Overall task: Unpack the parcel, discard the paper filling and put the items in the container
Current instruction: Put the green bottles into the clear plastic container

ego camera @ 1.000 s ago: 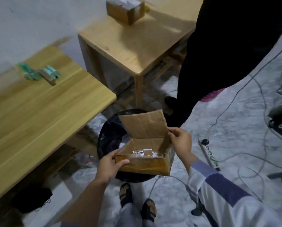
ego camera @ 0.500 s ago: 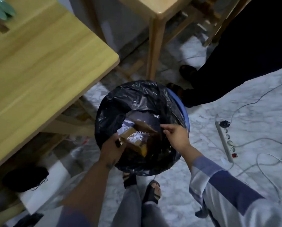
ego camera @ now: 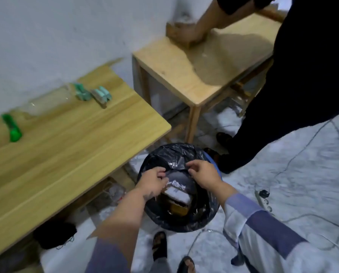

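Note:
The cardboard parcel box [ego camera: 179, 207] lies inside the bin, with white paper filling [ego camera: 176, 194] on top of it. A black bin bag [ego camera: 172, 154] lines the blue bin [ego camera: 216, 166] on the floor in front of me. My left hand [ego camera: 152, 182] and my right hand [ego camera: 203, 174] are both over the bin's mouth, each pinching a fold of the black bag at its far edge. Small green items [ego camera: 81, 92] [ego camera: 102, 94] lie on the long wooden table [ego camera: 70, 146], beside a clear plastic container [ego camera: 46, 102] that is blurred.
Another green object [ego camera: 12, 128] lies at the table's left. A second person in black [ego camera: 302, 75] stands to the right, an arm on a box [ego camera: 181, 33] on a small wooden table [ego camera: 194, 75]. A power strip [ego camera: 264, 200] and cables lie on the marble floor.
The box went from held above the bin to lying inside it. Both hands let go of it and moved to the bag's edge. The view tilted up.

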